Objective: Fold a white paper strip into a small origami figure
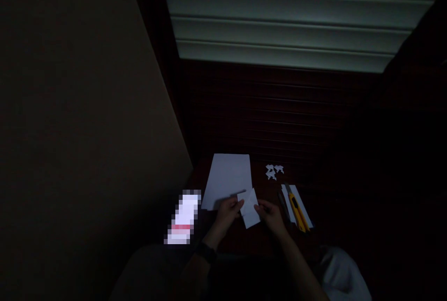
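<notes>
The scene is very dark. My left hand [228,210] and my right hand [270,213] both pinch a small white piece of paper [250,208] just above a dark table [328,198], the left at its left edge, the right at its right edge. The piece looks folded or creased. A larger white sheet [228,177] lies flat just behind my left hand. My left wrist wears a dark watch [206,252].
A few small folded white paper pieces [273,171] lie at the back right. A yellow utility knife [297,210] rests on a white strip beside a dark pen, right of my hands. A blurred bright rectangle [184,217] sits left. Wall left, window blinds [286,21] behind.
</notes>
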A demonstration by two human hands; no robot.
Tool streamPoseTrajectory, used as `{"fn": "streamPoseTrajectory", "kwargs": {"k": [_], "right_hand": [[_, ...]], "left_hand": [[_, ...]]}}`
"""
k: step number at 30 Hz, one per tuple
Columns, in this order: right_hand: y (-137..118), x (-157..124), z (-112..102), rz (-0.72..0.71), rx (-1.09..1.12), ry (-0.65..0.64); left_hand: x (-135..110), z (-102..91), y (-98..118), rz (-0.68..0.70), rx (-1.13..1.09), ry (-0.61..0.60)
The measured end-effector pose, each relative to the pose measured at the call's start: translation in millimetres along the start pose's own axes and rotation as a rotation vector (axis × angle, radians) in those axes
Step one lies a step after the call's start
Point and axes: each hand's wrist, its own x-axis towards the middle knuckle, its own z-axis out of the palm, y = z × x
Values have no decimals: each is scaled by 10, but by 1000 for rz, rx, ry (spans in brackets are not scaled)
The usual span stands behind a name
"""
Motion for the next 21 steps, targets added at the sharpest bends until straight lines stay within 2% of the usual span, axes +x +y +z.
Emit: {"fn": "streamPoseTrajectory", "kwargs": {"k": [3, 8, 15, 21], "right_hand": [[-20, -22, 8, -3, -4, -42], [-54, -48, 58, 109, 104, -204], [-8, -7, -53, 118, 133, -99], [-6, -11, -83, 114, 90, -79]], "left_hand": [[32, -73, 85, -27, -11, -78], [3, -149, 207, -48, 10, -124], [-52, -198, 234, -182, -255, -227], [-40, -117, 214, -157, -278, -176]]}}
